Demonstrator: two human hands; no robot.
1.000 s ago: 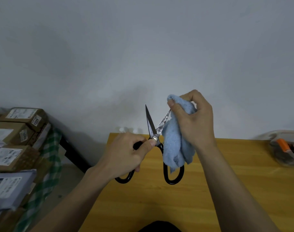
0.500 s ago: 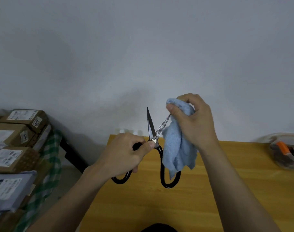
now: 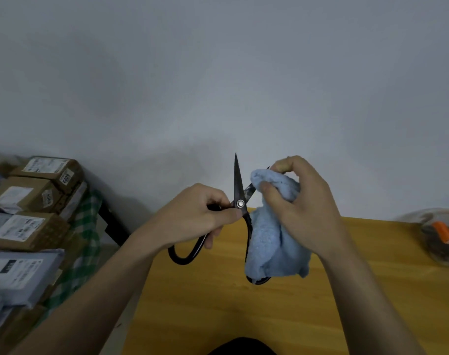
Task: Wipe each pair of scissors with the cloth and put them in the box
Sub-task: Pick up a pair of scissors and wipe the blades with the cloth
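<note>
Open scissors (image 3: 240,198) are held by the left hand (image 3: 195,221); one blade is pinched in cloth (image 3: 272,239) by the right hand (image 3: 302,206).

Bare tabletop under and right of the hands

The wooden table (image 3: 346,290) lies bare up to a clear container (image 3: 438,237) at its right edge; stacked cardboard boxes (image 3: 31,201) crowd the left.

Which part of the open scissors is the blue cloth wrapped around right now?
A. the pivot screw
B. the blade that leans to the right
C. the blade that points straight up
B: the right hand pinches the blue cloth around the right-leaning blade of the scissors; the upright blade stands bare.
</note>
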